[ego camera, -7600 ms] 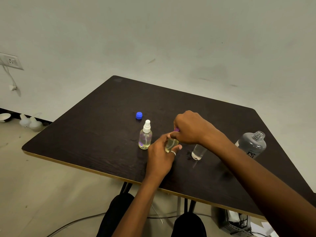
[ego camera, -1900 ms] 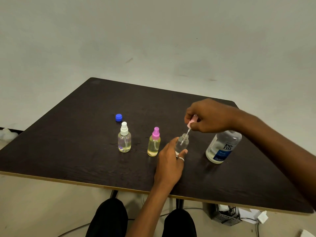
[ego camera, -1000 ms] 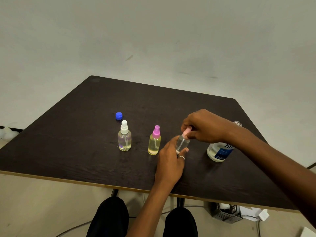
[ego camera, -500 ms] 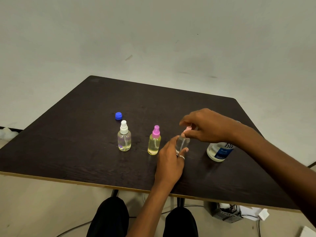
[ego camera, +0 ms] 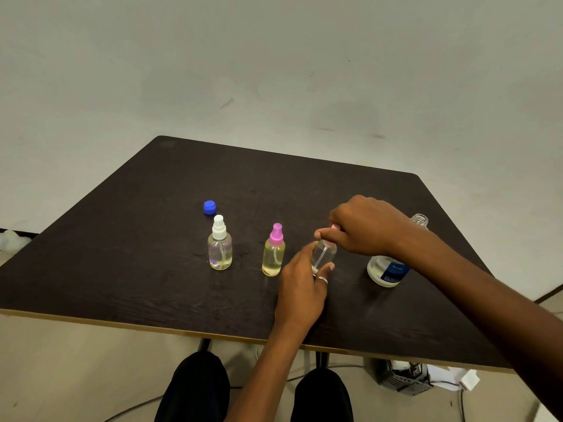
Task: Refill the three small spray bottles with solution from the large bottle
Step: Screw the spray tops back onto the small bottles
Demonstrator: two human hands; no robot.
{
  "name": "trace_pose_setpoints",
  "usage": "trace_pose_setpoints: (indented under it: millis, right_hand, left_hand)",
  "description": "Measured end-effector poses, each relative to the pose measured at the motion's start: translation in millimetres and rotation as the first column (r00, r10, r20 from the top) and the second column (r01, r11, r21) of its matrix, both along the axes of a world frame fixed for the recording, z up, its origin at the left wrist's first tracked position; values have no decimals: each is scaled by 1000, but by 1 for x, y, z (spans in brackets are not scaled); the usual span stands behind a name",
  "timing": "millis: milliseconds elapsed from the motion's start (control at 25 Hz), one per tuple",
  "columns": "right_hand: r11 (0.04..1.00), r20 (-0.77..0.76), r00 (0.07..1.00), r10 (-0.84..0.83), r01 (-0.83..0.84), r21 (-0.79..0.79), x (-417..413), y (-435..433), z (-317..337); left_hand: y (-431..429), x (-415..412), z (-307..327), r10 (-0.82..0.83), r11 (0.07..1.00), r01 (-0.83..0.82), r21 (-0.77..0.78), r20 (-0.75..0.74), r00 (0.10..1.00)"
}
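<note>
Matt dark wood-grain table (ego camera: 122, 254); glossy clear plastic bottles (ego camera: 220, 251); metal ring (ego camera: 322, 279)

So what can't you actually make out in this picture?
Head view only.
Pale pink pump top: mostly under the right hand; whether it is seated cannot be told.
Clear spray bottle: fill level unreadable, clear liquid, left hand grips its base.
Large bottle: middle behind the right wrist; label print too small.
Dark basket under the table: cut off by the table edge.
</note>
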State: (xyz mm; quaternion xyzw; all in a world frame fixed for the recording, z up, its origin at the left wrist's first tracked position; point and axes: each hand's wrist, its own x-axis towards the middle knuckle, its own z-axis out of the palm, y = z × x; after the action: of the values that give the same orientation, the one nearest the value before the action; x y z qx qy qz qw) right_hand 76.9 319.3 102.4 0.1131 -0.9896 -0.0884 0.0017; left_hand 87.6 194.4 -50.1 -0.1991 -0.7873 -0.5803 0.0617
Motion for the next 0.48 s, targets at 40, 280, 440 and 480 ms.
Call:
trace_pose_setpoints:
  millis: [40, 280, 440, 480]
  right_hand:
    - [1000, -33, 999, -15, 15, 26, 1, -1, -2]
    - [985, 65, 995, 75, -63, -160, 5, 7, 8]
    - [962, 183, 968, 175, -128, -241, 3, 10, 8]
    - [961, 165, 971, 175, -133, -242, 2, 11, 6]
  left_hand:
    - [0, 0, 0, 3, 1000, -3, 2, 0, 1000]
    - [1, 0, 0, 12, 1000, -12, -5, 0, 1000]
    - [0, 0, 1, 19, 1000, -19, -14, 0, 1000]
    - [0, 0, 1, 16, 1000, -16, -17, 2, 1000]
